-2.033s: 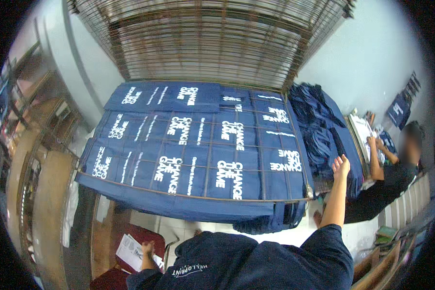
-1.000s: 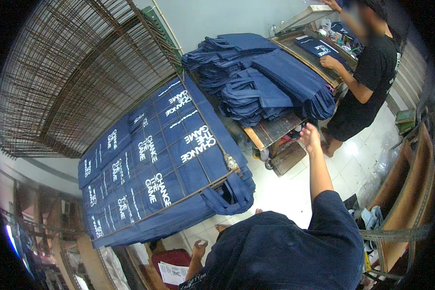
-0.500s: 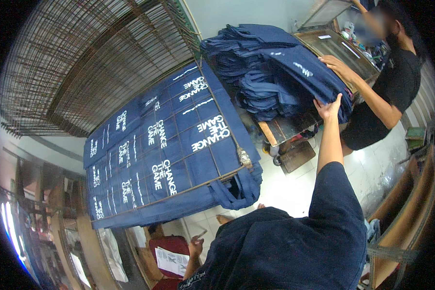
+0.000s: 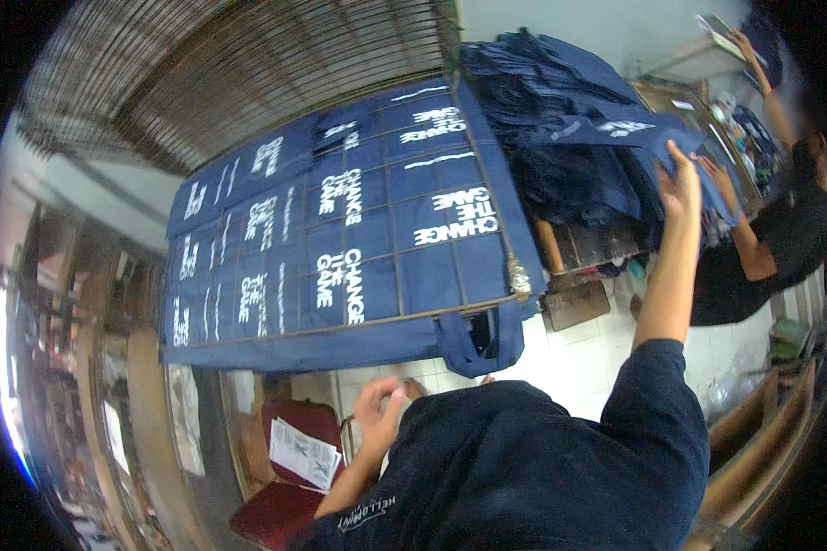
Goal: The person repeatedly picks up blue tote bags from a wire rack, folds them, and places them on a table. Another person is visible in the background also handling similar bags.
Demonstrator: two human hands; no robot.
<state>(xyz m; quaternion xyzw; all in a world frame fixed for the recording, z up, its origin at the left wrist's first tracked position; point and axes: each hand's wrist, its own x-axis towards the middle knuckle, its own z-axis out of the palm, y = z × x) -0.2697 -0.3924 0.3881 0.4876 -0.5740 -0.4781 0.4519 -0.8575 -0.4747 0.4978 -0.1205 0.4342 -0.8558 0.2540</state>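
My right hand (image 4: 680, 188) is reached out to the right, its fingers closed on the edge of a navy fabric bag (image 4: 629, 136) with white print, which is partly raised off the pile. Below and behind it lies the thick pile of navy bags (image 4: 547, 92), with dark folds beneath the raised one. My left hand (image 4: 377, 409) is low in front of my body, close to the rack's near edge; motion blurs its fingers, and whether anything is in them does not show. A co-worker's hand (image 4: 721, 188) is at the far right edge of the same bag.
To the left, a wire drying rack (image 4: 395, 298) carries navy bags (image 4: 377, 211) with white lettering; more wire racks (image 4: 276, 73) tilt up behind. A red chair (image 4: 280, 500) with printed sheets (image 4: 303, 455) stands low left. The co-worker (image 4: 772, 248) stands at a table on the right.
My right hand has lifted the bag's edge away from the pile. My left hand has risen toward the rack, and the thin pale item earlier seen in it no longer shows. The view has shifted.
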